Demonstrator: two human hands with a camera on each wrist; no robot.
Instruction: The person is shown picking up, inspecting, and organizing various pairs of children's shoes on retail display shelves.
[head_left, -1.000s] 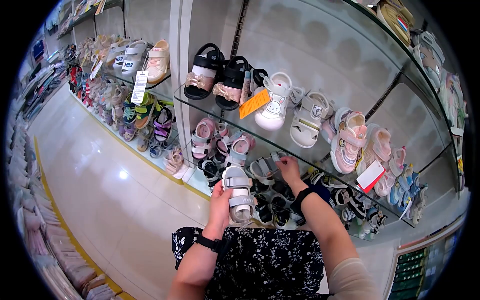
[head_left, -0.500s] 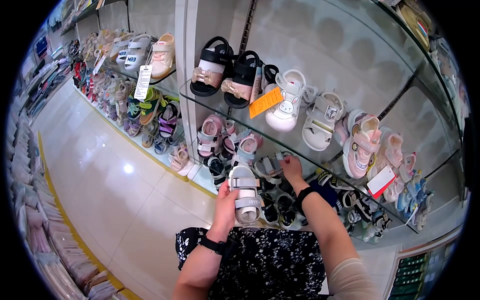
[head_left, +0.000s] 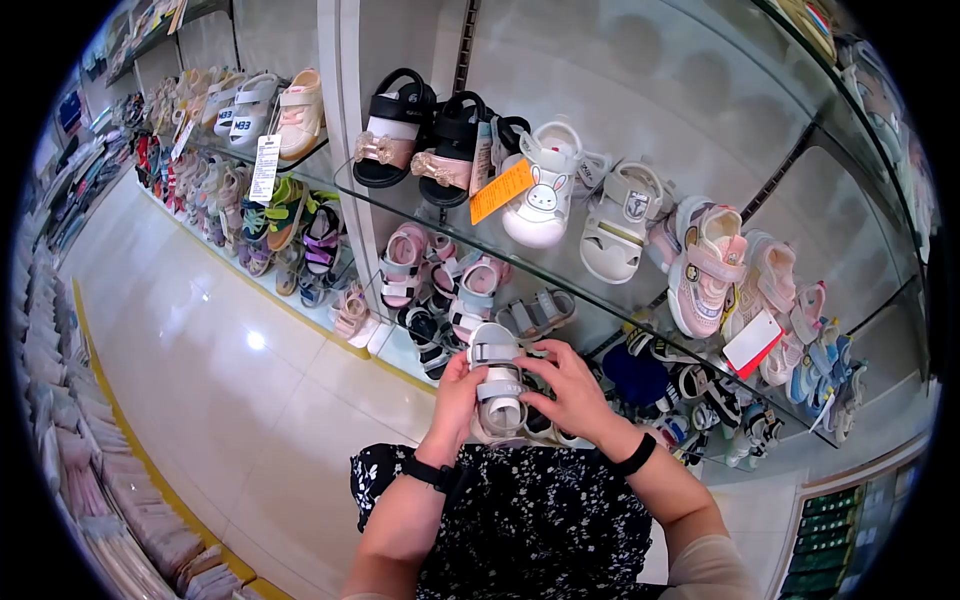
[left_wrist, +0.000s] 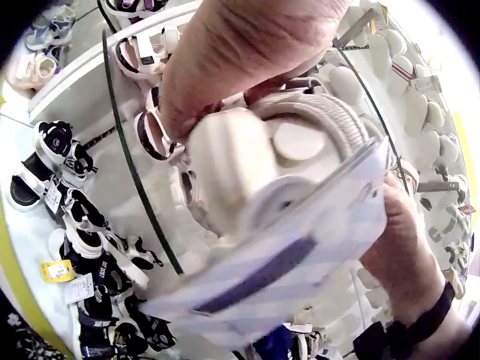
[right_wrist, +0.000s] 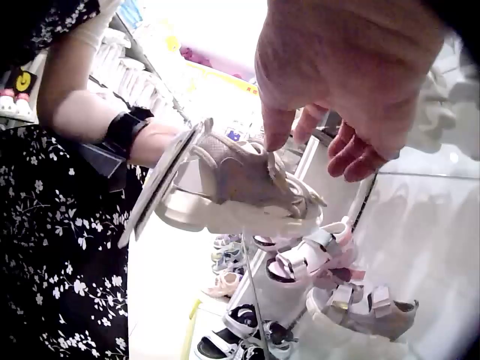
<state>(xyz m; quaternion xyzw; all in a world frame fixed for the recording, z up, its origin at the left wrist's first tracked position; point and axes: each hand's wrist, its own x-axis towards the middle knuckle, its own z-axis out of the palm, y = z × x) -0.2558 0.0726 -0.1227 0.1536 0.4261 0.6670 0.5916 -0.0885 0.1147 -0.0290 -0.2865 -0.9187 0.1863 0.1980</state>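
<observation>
A grey and white child's sandal (head_left: pixel 497 375) with wide straps is held up in front of the body. My left hand (head_left: pixel 455 400) grips it along its left side. My right hand (head_left: pixel 572 390) is over the sandal's right side, thumb and fingers spread apart, fingertips right at the straps. In the right wrist view one digit of the right hand (right_wrist: pixel 352 82) reaches down to the sandal's top, while the other fingers bend loosely beside it. A large striped tag (left_wrist: pixel 292 262) hangs at the sandal. A similar grey sandal (head_left: pixel 537 315) stands on the lower shelf behind.
Above the hands runs a glass shelf (head_left: pixel 470 235) with black sandals (head_left: pixel 385 140), a white rabbit shoe (head_left: pixel 540 205) and pink shoes (head_left: pixel 705 275). More sandals crowd the lower shelf. Tiled floor (head_left: pixel 230 370) lies to the left, beside racks of packaged clothes (head_left: pixel 120 470).
My right hand has left the grey sandal on the lower shelf and come back to the held sandal. My left hand keeps its grip on that sandal.
</observation>
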